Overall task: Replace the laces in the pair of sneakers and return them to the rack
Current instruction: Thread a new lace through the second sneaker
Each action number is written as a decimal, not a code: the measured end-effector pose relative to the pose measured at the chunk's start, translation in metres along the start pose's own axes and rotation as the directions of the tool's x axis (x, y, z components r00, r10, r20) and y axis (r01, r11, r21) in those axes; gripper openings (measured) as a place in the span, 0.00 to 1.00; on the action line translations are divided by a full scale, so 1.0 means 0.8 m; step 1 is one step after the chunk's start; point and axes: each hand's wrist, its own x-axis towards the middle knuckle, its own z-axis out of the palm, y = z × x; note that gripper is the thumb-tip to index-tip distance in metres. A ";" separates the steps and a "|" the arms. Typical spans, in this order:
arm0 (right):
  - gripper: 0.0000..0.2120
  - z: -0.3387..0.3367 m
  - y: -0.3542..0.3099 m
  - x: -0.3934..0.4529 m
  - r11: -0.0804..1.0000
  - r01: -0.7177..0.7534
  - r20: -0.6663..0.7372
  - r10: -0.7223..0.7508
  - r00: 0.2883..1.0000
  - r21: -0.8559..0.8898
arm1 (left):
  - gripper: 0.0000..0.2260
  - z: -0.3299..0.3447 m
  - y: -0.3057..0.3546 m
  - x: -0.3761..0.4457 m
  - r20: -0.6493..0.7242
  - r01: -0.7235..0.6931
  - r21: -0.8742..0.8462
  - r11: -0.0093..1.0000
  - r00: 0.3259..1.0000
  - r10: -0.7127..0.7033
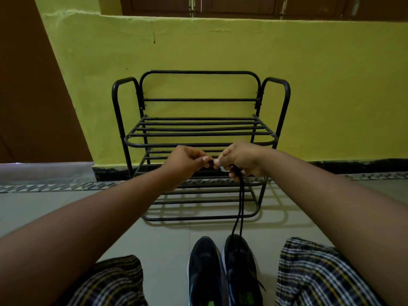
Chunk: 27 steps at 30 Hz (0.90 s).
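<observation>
Head view, item by item. My left hand [184,161]: raised in front of the rack, fingers curled, thumb and forefinger pinching one end of the black lace [240,202]. My right hand [239,159]: level with the left and just beside it, fingertips almost touching, fingers curled and pinching the same lace near its end; the lower fingers fold round the strand. Lace: two dark strands hang from my right hand straight down to the right sneaker [241,268], meeting it at the near end of the toe area; whether they pass through an eyelet I cannot tell. Left sneaker [205,272]: black with a white sole edge, standing on the floor between my knees, touching or just beside its partner, toes pointing far toward the rack. Right sneaker: same colouring, a loose lace end showing at its right side. Shoe rack [199,138]: black metal tube frame, slatted shelves, standing against the yellow wall [320,85] at the far side, beyond the sneakers. Tiled floor [163,244]: pale, with a patterned strip along the wall. Checked cloth [315,272]: over my knees, left and right near corners.
</observation>
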 end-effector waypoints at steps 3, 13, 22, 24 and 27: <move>0.08 0.002 0.000 0.001 1.000 0.012 -0.008 -0.012 1.000 0.004 | 0.06 0.001 -0.001 0.000 0.009 -0.022 0.102 0.995 1.000 0.021; 0.10 -0.011 0.016 0.007 1.000 -0.028 0.000 0.028 1.000 0.010 | 0.07 -0.008 -0.010 0.007 -0.042 -0.012 0.480 0.877 0.998 0.036; 0.09 -0.039 0.047 0.011 0.996 -0.089 -0.131 0.091 0.987 0.022 | 0.06 -0.028 -0.027 0.007 -0.087 0.087 0.404 0.911 0.995 -0.056; 0.08 -0.042 0.050 0.011 0.994 -0.105 -0.153 0.104 0.983 -0.003 | 0.07 -0.034 -0.030 0.005 -0.098 0.109 0.416 0.903 0.992 -0.075; 0.08 -0.053 0.059 0.008 0.991 -0.137 -0.191 0.135 0.972 0.004 | 0.07 -0.045 -0.040 0.004 -0.148 0.191 0.422 0.886 0.979 -0.140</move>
